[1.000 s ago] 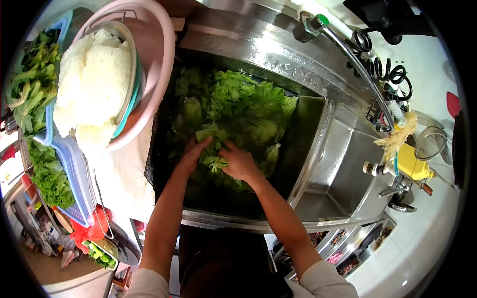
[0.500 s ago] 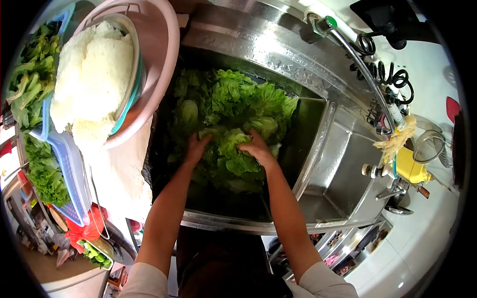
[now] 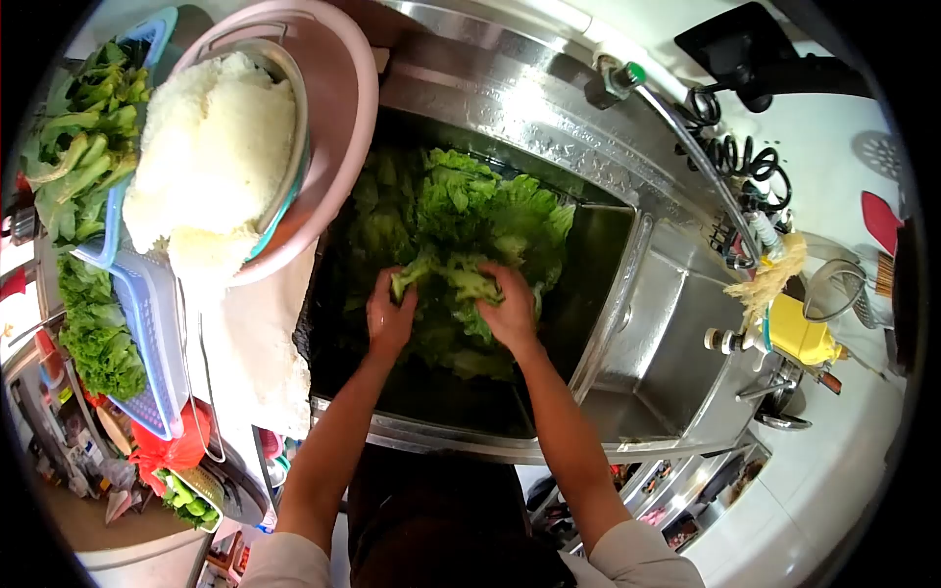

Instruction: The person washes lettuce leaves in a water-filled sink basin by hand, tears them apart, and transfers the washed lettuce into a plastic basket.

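Green lettuce (image 3: 456,191) floats in dark water in the large steel sink basin (image 3: 603,250). My left hand (image 3: 390,318) is closed around a piece of lettuce (image 3: 416,274) near the middle of the basin. Beside it, my right hand (image 3: 508,306) grips another lettuce piece (image 3: 470,278) by its pale stem end. Both hands are at the water's surface, a short way apart. Whether the two pieces are joined, I cannot tell. More leaves lie under the water around them.
A pink tub (image 3: 343,108) at the left holds a pot with a white spongy mass (image 3: 211,147). Further left are blue baskets (image 3: 147,333) of greens. A smaller steel basin (image 3: 647,343) adjoins on the right, below a faucet (image 3: 696,157). A yellow bottle (image 3: 799,328) stands beyond.
My hands have come up with lettuce pieces in them, pale stem ends now showing between the fingers. The view has shifted slightly, so the tub sits further right.
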Available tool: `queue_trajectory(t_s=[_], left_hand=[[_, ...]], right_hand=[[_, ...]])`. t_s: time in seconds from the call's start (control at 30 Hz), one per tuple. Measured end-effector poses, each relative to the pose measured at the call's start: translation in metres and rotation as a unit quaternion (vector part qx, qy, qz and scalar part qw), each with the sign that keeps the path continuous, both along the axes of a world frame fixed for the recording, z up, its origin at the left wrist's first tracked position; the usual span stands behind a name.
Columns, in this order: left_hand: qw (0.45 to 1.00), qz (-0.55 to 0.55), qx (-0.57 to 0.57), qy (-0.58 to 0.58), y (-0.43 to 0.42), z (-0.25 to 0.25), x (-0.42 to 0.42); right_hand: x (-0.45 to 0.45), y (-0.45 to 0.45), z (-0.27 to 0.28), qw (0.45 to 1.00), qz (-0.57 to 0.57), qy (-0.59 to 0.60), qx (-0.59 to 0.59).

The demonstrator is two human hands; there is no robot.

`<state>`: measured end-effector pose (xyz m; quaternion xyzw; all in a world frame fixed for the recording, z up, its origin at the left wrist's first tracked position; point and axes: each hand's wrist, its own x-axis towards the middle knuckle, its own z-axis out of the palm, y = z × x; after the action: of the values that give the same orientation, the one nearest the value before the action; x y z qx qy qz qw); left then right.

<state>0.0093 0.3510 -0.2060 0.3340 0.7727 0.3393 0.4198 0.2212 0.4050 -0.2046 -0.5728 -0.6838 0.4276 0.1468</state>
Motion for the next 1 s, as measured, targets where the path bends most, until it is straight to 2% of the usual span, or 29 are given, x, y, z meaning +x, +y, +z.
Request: queue_trajectory(t_s=[0.07, 0.17, 0.2, 0.27, 0.3, 0.37, 0.47, 0.57, 0.73, 0.8, 0.9, 0.97, 1.0], left_hand=[[0.997, -0.009, 0.07, 0.011, -0.004, 0.028, -0.005], [0.983, -0.077, 0.168, 0.004, 0.007, 0.078, -0.018], [0.977, -0.108, 0.185, 0.005, 0.013, 0.093, -0.023], [0.967, -0.163, 0.186, -0.052, 0.024, 0.131, -0.027], [0.96, -0.192, 0.186, -0.078, 0.029, 0.148, -0.03], [0.932, -0.224, 0.197, -0.207, 0.033, 0.175, -0.031], [0.86, -0.264, 0.224, -0.374, 0.039, 0.219, -0.033], [0.835, -0.273, 0.215, -0.428, 0.041, 0.261, -0.038], [0.804, -0.344, 0.242, -0.42, 0.043, 0.301, -0.047], [0.819, -0.345, 0.274, -0.367, 0.039, 0.324, -0.042], [0.816, -0.37, 0.309, -0.32, 0.038, 0.345, -0.039], [0.815, -0.366, 0.321, -0.314, 0.031, 0.355, -0.038], [0.817, -0.394, 0.341, -0.25, 0.03, 0.355, -0.039]], right_hand=[[0.002, -0.005, 0.06, 0.999, 0.019, -0.017, 0.036], [0.008, -0.002, 0.144, 0.997, 0.074, 0.03, -0.018], [0.007, 0.0, 0.164, 0.993, 0.102, 0.051, 0.008], [0.004, 0.004, 0.2, 0.982, 0.156, 0.089, 0.059], [0.002, 0.006, 0.217, 0.981, 0.17, 0.089, 0.041], [-0.007, 0.01, 0.251, 0.976, 0.199, 0.089, 0.005], [-0.015, 0.015, 0.286, 0.974, 0.174, 0.146, 0.008], [-0.015, 0.012, 0.315, 0.97, 0.145, 0.194, 0.022], [-0.016, 0.005, 0.362, 0.969, 0.112, 0.215, 0.042], [-0.021, -0.001, 0.381, 0.973, 0.07, 0.221, 0.015], [-0.024, -0.006, 0.395, 0.977, 0.099, 0.163, 0.094], [-0.024, -0.009, 0.392, 0.966, 0.135, 0.175, 0.132], [-0.026, -0.011, 0.393, 0.964, 0.143, 0.188, 0.123]])
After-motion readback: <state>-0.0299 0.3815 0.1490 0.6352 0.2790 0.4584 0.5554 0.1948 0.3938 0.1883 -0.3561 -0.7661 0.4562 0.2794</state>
